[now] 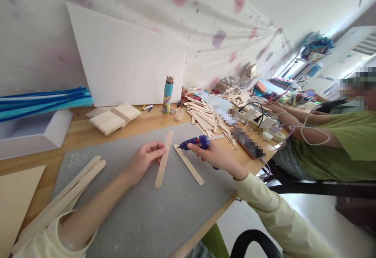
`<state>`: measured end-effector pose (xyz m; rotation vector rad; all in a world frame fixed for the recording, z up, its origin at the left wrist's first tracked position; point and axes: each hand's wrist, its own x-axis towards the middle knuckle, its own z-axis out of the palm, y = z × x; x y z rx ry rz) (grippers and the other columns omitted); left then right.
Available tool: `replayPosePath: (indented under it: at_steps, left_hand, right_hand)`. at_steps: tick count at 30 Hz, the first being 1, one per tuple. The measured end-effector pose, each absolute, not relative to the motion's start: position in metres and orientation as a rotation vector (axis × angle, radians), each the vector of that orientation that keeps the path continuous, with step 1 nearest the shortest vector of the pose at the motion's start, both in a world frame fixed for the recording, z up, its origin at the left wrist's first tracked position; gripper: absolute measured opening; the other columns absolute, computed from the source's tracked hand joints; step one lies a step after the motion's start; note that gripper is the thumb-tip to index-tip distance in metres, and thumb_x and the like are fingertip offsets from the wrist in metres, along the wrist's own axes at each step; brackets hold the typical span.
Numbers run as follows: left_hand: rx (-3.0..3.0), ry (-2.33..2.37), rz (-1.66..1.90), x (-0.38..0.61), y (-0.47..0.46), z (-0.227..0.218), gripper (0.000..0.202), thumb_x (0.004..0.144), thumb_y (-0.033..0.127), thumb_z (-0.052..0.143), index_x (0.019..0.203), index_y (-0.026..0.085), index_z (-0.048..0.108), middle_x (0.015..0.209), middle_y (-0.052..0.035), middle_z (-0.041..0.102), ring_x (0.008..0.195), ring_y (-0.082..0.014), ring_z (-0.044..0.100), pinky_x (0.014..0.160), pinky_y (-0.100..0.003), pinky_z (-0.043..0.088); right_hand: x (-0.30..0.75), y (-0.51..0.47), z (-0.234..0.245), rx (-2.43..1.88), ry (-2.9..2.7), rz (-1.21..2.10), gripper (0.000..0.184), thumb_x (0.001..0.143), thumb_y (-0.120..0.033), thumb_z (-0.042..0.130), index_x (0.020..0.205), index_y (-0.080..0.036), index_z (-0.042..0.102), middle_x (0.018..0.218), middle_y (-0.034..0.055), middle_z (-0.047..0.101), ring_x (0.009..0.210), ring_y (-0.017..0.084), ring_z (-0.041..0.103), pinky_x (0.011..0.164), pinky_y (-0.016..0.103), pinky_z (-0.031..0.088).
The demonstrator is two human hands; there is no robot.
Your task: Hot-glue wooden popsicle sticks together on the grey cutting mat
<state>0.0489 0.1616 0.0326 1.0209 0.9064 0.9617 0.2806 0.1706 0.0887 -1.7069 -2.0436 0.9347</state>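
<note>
My left hand [149, 157] pinches a wooden craft stick [164, 160], holding it tilted over the grey cutting mat [123, 207]. In my right hand [217, 156] is a blue hot glue gun [196, 143], with a pale glue stick [216, 137] poking out of its back. The gun's nozzle points left, at the upper end of a second craft stick [190, 167] lying on the mat. Whether the nozzle touches that stick I cannot tell. Longer wooden sticks [67, 195] lie by my left forearm.
Bundled craft sticks [116, 119], a pencil tube [167, 95] and a small clear cup [179, 114] stand behind the mat. Loose sticks [202, 113] are heaped at the right, near a phone [248, 143] and cabled power strips [264, 124]. Another person in a green shirt [331, 144] sits at the right.
</note>
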Motion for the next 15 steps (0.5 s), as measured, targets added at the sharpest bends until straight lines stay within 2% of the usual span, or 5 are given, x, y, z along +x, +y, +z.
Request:
replayPosePath:
  at_steps: [8,15]
  left_hand:
    - [1.029,0.91,0.963,0.0495,0.1606,0.0362,0.029,0.069,0.045,0.076,0.072,0.018,0.064,0.063,0.0034,0.057,0.058,-0.0111,0.048,0.058,-0.025,0.037]
    - [1.038,0.923,0.959,0.0503,0.1605,0.0394,0.029,0.068,0.044,0.076,0.069,0.018,0.063,0.062,0.004,0.056,0.057,-0.0107,0.047,0.058,-0.025,0.037]
  right_hand:
    - [0.2783,0.1679,0.0941,-1.657,-2.076,0.924,0.05,0.087,-0.065,0.049,0.066,-0.021,0.062,0.056,-0.0016,0.057,0.055,0.013,0.051,0.052,0.026,0.037]
    - [0.2771,0.1694,0.0899,-1.671,-2.071,0.904,0.051,0.086,-0.068,0.048,0.08,-0.022,0.069,0.051,-0.0038,0.051,0.049,0.012,0.047,0.046,0.024,0.033]
